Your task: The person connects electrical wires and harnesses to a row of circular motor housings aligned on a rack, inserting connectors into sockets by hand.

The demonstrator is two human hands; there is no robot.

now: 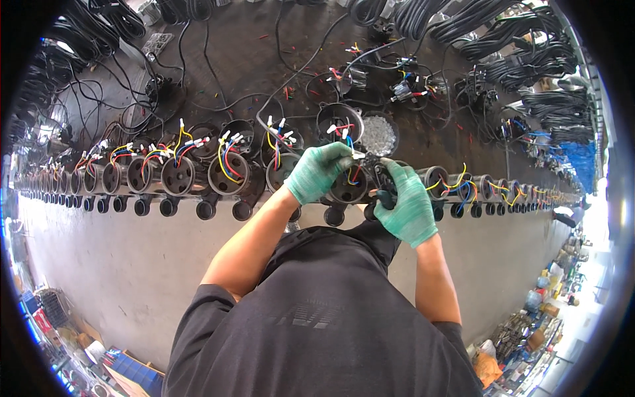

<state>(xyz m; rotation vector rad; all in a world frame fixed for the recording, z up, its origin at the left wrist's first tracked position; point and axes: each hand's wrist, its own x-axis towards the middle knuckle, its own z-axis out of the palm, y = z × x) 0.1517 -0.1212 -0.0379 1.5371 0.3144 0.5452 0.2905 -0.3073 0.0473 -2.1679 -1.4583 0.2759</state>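
Observation:
My left hand (320,173), in a green glove, pinches a small white wire connector (358,155) above a round dark metal housing (347,190). Red and blue wires (354,175) rise from that housing. My right hand (408,204), gloved alike, is closed around black-handled pliers (380,175). The jaws of the pliers are close to the white connector; whether they touch it is too small to tell. Just beyond my hands stands a round tub (380,135) full of small clear pieces. Beside it another housing (340,123) holds wires with white caps.
Similar housings (227,173) line the table's near edge on both sides, with coloured wires sticking out. Coiled black cables (463,30) lie along the far side. Loose cables and wire scraps are strewn over the dark tabletop (238,66). Grey floor (145,258) lies below the edge.

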